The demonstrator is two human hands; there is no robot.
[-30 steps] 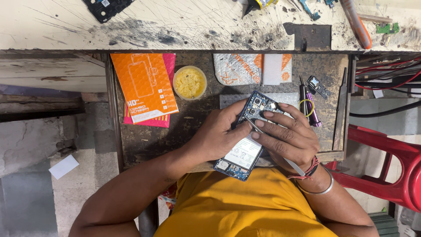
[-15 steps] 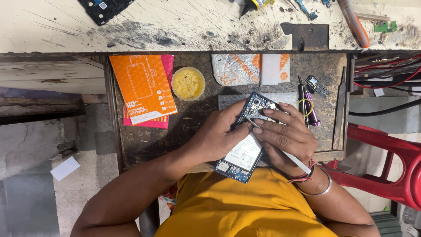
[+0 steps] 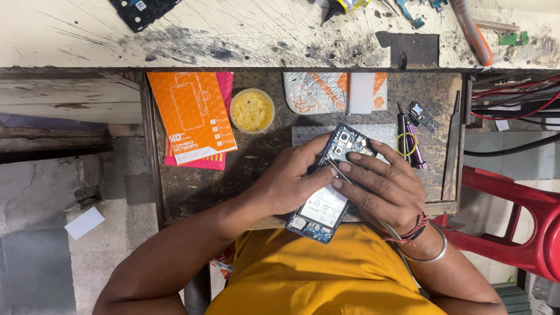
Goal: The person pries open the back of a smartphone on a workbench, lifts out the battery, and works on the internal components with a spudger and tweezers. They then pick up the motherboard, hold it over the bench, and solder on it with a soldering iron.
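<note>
An opened phone (image 3: 326, 201) with its back off, showing a white battery and dark circuit board, lies tilted over the open drawer (image 3: 186, 186). My left hand (image 3: 289, 181) grips its left edge, thumb on the board. My right hand (image 3: 382, 186) rests on the phone's right side and pinches thin metal tweezers (image 3: 341, 173), their tip touching the board near the top. A thread band and a metal bangle circle my right wrist.
In the drawer lie an orange and a pink package (image 3: 192, 116), a round tub of yellow paste (image 3: 252, 110), a silver pouch (image 3: 318, 92), a purple tool (image 3: 408, 140) and a small part (image 3: 422, 115). A scratched workbench (image 3: 233, 35) runs above. Red plastic chair (image 3: 525, 221) at right.
The hands and phone hold almost the same place. My right fingers and the tweezers have shifted slightly on the upper board.
</note>
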